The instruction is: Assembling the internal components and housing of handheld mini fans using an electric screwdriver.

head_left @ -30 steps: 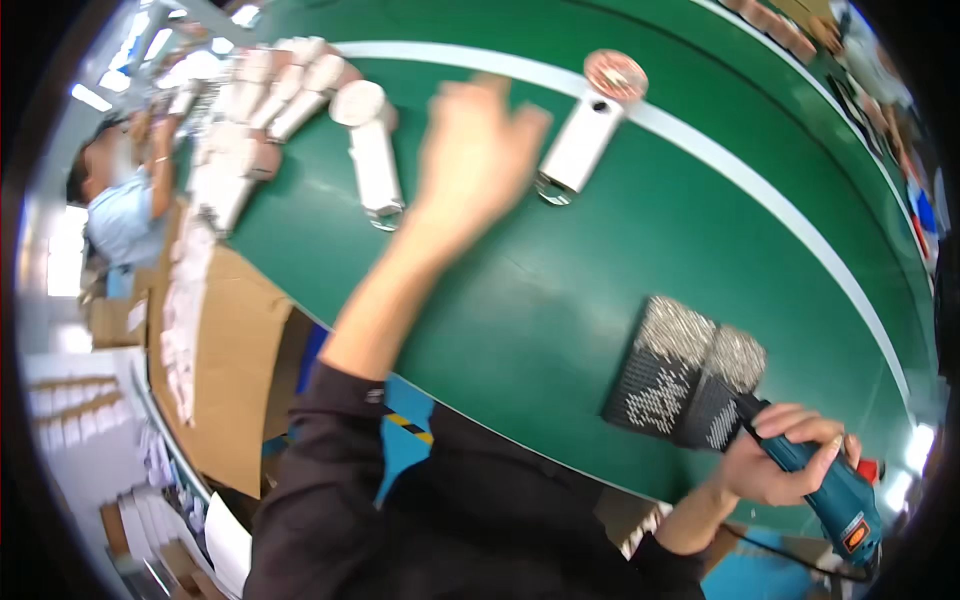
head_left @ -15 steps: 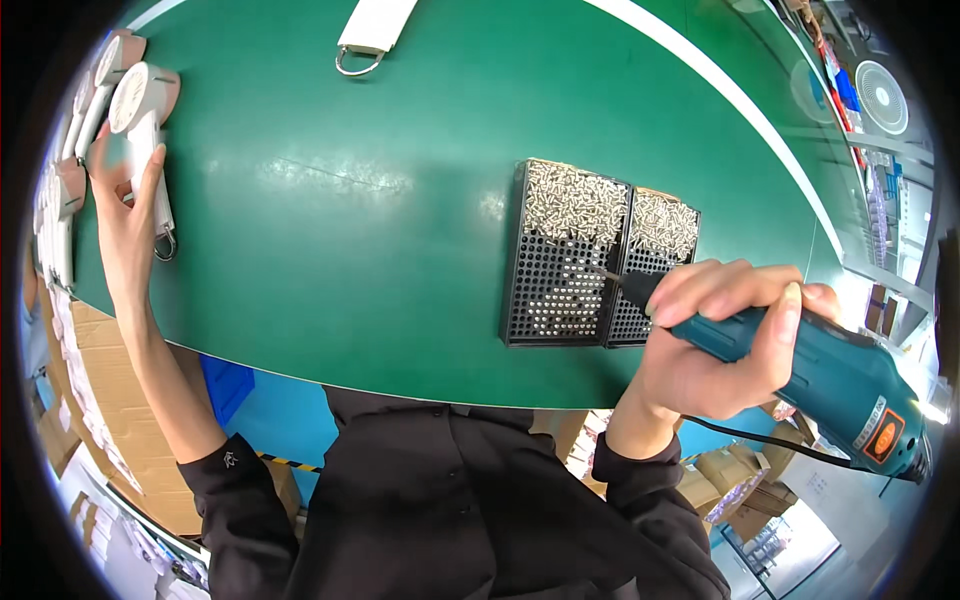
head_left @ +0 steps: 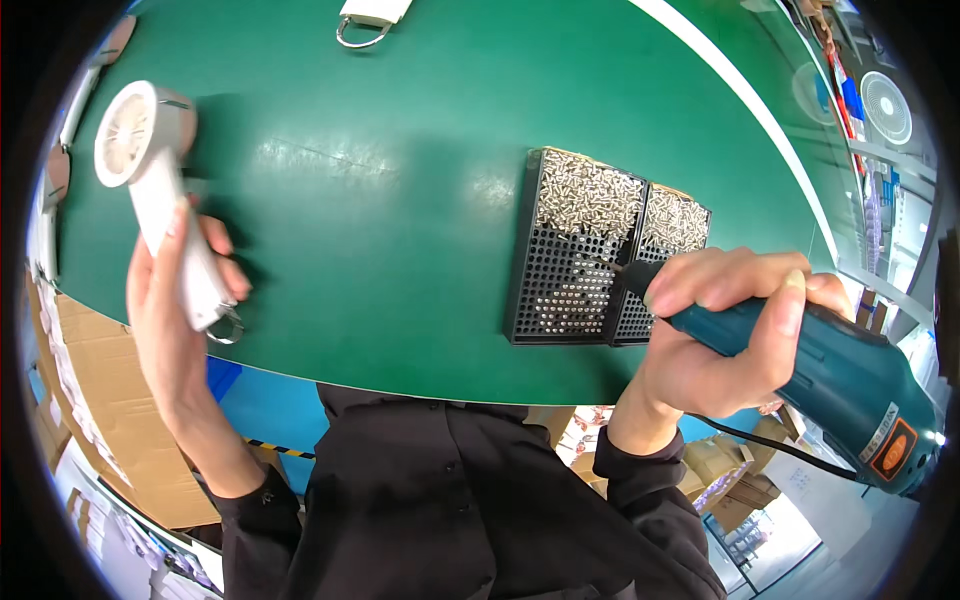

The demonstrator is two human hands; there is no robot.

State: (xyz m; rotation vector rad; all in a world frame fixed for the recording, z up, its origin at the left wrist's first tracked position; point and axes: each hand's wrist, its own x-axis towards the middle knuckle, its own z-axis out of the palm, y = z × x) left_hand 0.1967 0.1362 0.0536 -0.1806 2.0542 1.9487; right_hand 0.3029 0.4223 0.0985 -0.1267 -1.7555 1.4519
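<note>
My left hand (head_left: 175, 300) is closed round the handle of a white handheld fan (head_left: 160, 205), lifted over the left part of the table. Its round head points away from me, and a metal loop hangs from the handle's lower end. In my right hand (head_left: 730, 330) is a teal electric screwdriver (head_left: 825, 385) with a black cable. The screwdriver's tip reaches over a black screw tray (head_left: 520, 285), where small silver screws (head_left: 590, 195) lie heaped at the far end and others stand in the holes. A second, narrower tray (head_left: 632, 322) adjoins it on the right.
On the green table (head_left: 380, 250), more white fans (head_left: 80, 105) line the far left edge. Another white piece with a metal loop (head_left: 365, 35) lies at the far side. Cardboard boxes (head_left: 125, 420) stand below the table's left edge; a white strip (head_left: 740, 85) crosses the far right.
My left hand has picked a white fan from the row at the left and brought it right and toward me. My right hand with the screwdriver stays nearly where it was.
</note>
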